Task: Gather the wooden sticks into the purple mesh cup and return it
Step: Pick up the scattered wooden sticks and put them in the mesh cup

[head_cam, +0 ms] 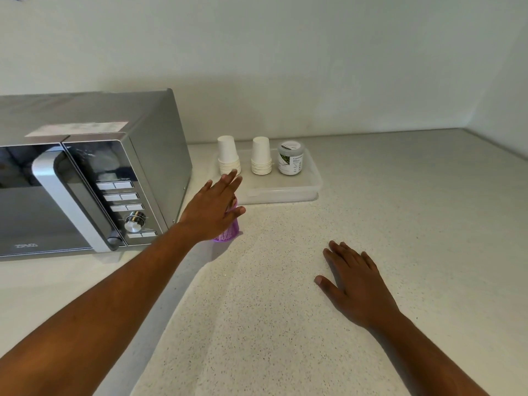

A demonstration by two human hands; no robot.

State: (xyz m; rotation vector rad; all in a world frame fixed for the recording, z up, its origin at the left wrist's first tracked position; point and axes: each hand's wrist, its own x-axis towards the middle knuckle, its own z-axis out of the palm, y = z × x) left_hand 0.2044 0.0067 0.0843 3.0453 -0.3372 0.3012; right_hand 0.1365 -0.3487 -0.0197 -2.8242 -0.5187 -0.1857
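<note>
The purple mesh cup [229, 233] stands upright on the speckled counter, just right of the microwave's front corner. My left hand [215, 207] is stretched out over it with fingers straight and spread, and it covers the cup's upper half and rim. The thumb lies beside the cup's right side, and no grip on the cup shows. No wooden sticks can be seen; the cup's inside is hidden by my hand. My right hand [353, 277] rests flat, palm down, on the counter to the right, holding nothing.
A silver microwave [85, 178] fills the left side. Behind the cup lies a clear plastic tray [285, 191] holding two stacks of white paper cups [228, 155] [261, 157] and a small jar [290, 158]. Walls close off the back and right.
</note>
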